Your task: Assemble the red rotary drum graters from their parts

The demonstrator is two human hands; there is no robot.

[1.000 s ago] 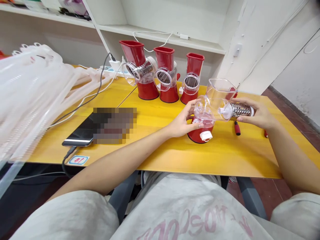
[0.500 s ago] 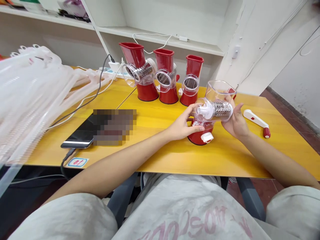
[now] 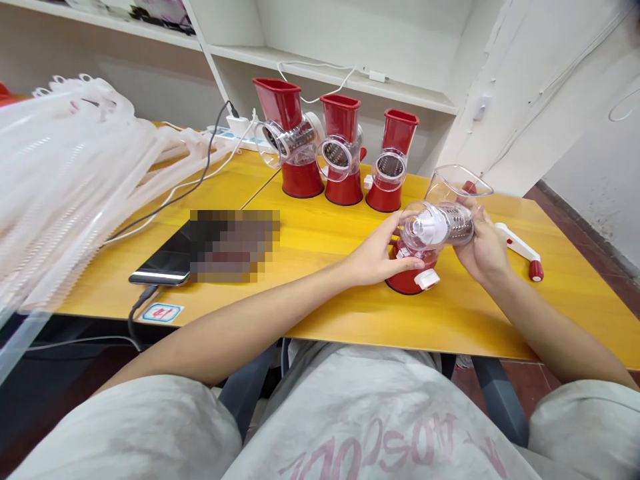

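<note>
A rotary grater with a clear housing point(image 3: 453, 190) and a red base point(image 3: 407, 280) stands on the yellow table point(image 3: 325, 300) in front of me. A metal grating drum point(image 3: 450, 225) with a white end sits inside the clear barrel. My left hand point(image 3: 380, 253) holds the barrel's left side, fingers against the front opening. My right hand point(image 3: 483, 250) grips the drum's back end at the right side of the barrel.
Three assembled red graters point(image 3: 345, 150) stand in a row at the table's back. A white crank handle with a red knob point(image 3: 520, 250) lies right of my hand. A phone point(image 3: 163, 263) on a cable lies at left, beside white plastic hangers point(image 3: 75, 180). Shelves rise behind.
The drum, held outside at the right a second ago, has been pushed into the clear barrel. My right hand followed it to the barrel and uncovered the crank handle.
</note>
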